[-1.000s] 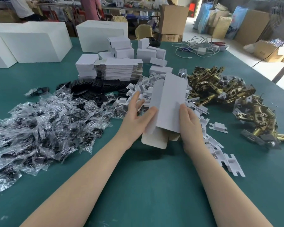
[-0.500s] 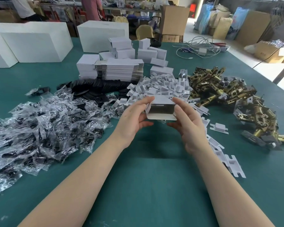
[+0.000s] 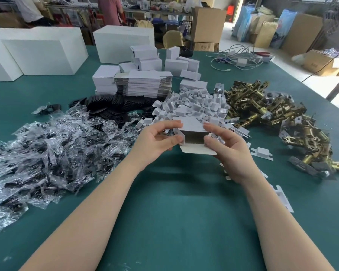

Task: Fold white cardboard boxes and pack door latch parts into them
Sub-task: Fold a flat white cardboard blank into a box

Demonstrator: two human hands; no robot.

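Note:
A small white cardboard box point(image 3: 192, 126) is held above the green table point(image 3: 174, 212), its open end facing me and its bottom flap hanging toward me. My left hand point(image 3: 157, 141) grips its left side, thumb on the side flap. My right hand point(image 3: 227, 151) grips its right side, fingers curled over the top edge. Brass door latch parts point(image 3: 262, 108) lie in a heap to the right. A stack of flat white box blanks point(image 3: 145, 83) sits behind, with folded white boxes point(image 3: 176, 65) beyond it.
Clear plastic bags with black parts point(image 3: 47, 153) cover the left. Black flat pieces point(image 3: 114, 104) and white cardboard inserts point(image 3: 192, 106) lie in the middle. Loose inserts point(image 3: 261, 153) lie right of my hands. Large white boxes point(image 3: 41, 53) and cables point(image 3: 237, 57) sit at the back.
The flat blank I held a second ago has been opened into a box shape and lifted; my hands now hold its two sides, with fingers shifting on the end flaps.

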